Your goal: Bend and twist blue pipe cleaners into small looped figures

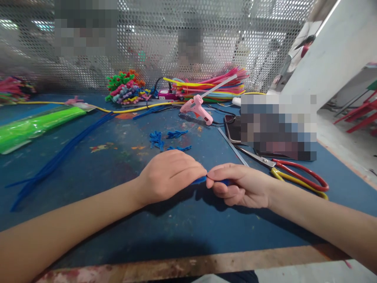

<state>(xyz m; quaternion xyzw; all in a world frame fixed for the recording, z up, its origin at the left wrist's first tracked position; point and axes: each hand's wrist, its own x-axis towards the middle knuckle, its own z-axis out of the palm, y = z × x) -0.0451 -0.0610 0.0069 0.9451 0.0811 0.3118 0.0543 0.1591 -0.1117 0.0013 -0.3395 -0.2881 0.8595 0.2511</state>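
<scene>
Close together over the table's near middle, my two hands grip one blue pipe cleaner (199,180). My left hand (171,173) is closed with its back toward me, and blue fuzz shows beneath its fingers. Pinched at thumb and forefinger, my right hand (240,184) meets the left fingertips, with a bit of blue inside the curled fingers. Most of the pipe cleaner is hidden by my hands. Just beyond them lie several small twisted blue pipe-cleaner pieces (156,139).
A pink glue gun (196,109) stands behind the blue pieces. Red-and-yellow-handled scissors (272,163) and a phone (232,129) lie to the right. Long blue pipe cleaners (63,155) and a green packet (41,127) are leftward. Colourful bundles (212,86) sit against the perforated metal screen (147,43).
</scene>
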